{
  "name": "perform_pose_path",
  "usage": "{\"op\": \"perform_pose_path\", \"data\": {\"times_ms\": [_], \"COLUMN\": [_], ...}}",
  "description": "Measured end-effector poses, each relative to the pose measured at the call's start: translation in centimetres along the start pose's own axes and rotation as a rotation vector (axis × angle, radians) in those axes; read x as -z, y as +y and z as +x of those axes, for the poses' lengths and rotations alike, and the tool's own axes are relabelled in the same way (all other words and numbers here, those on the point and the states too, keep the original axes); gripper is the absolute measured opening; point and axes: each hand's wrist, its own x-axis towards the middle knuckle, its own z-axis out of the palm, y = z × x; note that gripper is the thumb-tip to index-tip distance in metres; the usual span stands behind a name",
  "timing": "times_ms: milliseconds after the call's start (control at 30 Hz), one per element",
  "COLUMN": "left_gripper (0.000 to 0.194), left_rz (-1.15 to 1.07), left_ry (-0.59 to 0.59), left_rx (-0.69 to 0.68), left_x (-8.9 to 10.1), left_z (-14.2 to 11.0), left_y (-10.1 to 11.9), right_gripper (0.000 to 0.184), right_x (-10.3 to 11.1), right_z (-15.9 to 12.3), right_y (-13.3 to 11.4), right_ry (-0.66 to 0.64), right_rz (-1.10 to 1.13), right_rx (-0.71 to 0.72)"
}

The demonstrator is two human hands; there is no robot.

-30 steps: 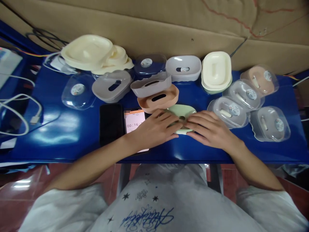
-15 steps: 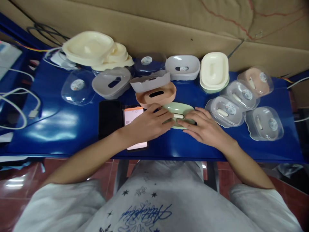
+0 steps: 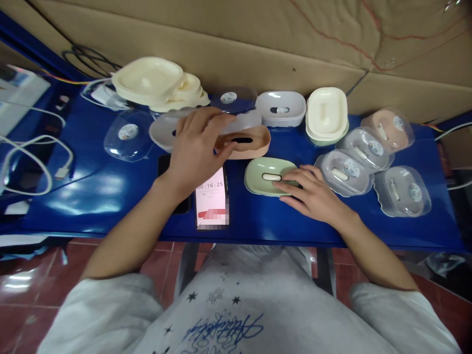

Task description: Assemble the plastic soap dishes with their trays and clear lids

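A light green soap dish (image 3: 256, 174) with a cream oblong piece in its middle slot lies on the blue table. My right hand (image 3: 313, 191) holds its right end, with fingers over the rim and inside and the thumb low at the near edge. My left hand (image 3: 197, 147) is raised over the dishes to the left, fingers apart, and nothing shows in it. Beneath and beside that hand are a peach dish (image 3: 261, 147) with a dark slot, a translucent grey dish (image 3: 249, 119) tilted on it, and another grey dish (image 3: 160, 132), partly hidden.
Cream trays (image 3: 147, 78) are stacked at the back left, near a clear lid (image 3: 128, 145). Behind stand a white dish (image 3: 282, 101) and a cream stack (image 3: 327, 110). Several lidded dishes (image 3: 346, 172) fill the right. A lit phone (image 3: 210, 196) lies beside a dark one (image 3: 180, 204).
My left hand has let go of the green soap dish and moved up and left over the other dishes. My right hand has stayed on the green dish.
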Motion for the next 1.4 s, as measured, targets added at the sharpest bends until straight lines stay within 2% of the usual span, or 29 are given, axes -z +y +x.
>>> {"op": "perform_pose_path", "data": {"times_ms": [100, 233, 400, 467, 567, 633, 700, 767, 833, 900, 967, 1033, 1100, 1167, 1267, 1300, 1400], "left_gripper": [0.035, 0.037, 0.032, 0.030, 0.029, 0.034, 0.037, 0.038, 0.050, 0.065, 0.069, 0.068, 0.064, 0.058, 0.051, 0.051, 0.056], "left_rz": [-0.048, -0.038, -0.045, -0.053, -0.037, -0.016, 0.003, 0.000, -0.033, -0.074, -0.083, -0.080, -0.079, -0.075, -0.077, -0.085, -0.097], "left_ry": [-0.038, -0.064, -0.030, 0.002, 0.042, -0.080, -0.244, -0.311, -0.412, -0.448, -0.439, -0.403, -0.356, -0.300, -0.190, -0.168, -0.006], "left_rx": [0.037, 0.043, 0.023, 0.025, 0.054, 0.016, -0.097, -0.142, -0.184, -0.206, -0.207, -0.182, -0.137, -0.091, -0.082, -0.099, -0.347], "left_x": [-0.2, -0.2, 0.0, 0.1, 0.3, 0.4, 0.2, -0.6, -2.0, -3.5, -4.6, -4.7, -3.7, -1.9, 1.1, 1.8, 2.7], "left_z": [0.1, 0.0, -0.1, 0.2, 1.9, 3.7, 5.9, 7.9, 9.5, 10.2, 10.2, 9.7, 9.1, 8.4, 6.8, 6.0, 2.7], "left_y": [-0.8, -0.4, 0.2, -0.3, -2.3, -4.2, -6.2, -8.1, -9.6, -10.5, -10.9, -10.5, -9.7, -8.2, -4.8, -3.5, 0.7], "right_gripper": [0.033, 0.033, 0.033, 0.032, 0.032, 0.032, 0.033, 0.033, 0.034, 0.034, 0.033, 0.033, 0.033, 0.035, 0.047, 0.051, 0.058], "right_x": [-0.1, -0.2, -0.2, -0.3, -0.6, -0.8, -0.9, -0.9, -0.9, -0.9, -0.9, -0.8, -0.8, -0.8, -0.8, -0.8, -0.7], "right_z": [0.0, 0.1, 0.1, 0.1, 0.1, 0.2, 0.2, 0.2, 0.2, 0.2, 0.2, 0.1, 0.2, 0.2, 0.4, 0.5, 0.4], "right_y": [0.0, 0.0, 0.1, 0.1, 0.2, 0.2, 0.2, 0.2, 0.1, 0.1, 0.1, 0.2, 0.2, 0.1, -0.2, -0.3, -0.3], "right_ry": [0.001, 0.010, 0.011, 0.015, 0.037, 0.051, 0.058, 0.057, 0.051, 0.046, 0.050, 0.058, 0.055, 0.039, 0.010, 0.004, -0.007], "right_rz": [-0.001, -0.002, -0.021, -0.008, 0.013, 0.013, 0.012, 0.018, 0.023, 0.026, 0.026, 0.022, 0.018, 0.016, 0.024, 0.027, 0.021], "right_rx": [-0.001, 0.003, 0.012, 0.003, -0.004, 0.001, -0.002, -0.013, -0.021, -0.023, -0.015, -0.001, 0.000, -0.016, -0.042, -0.051, -0.069]}}
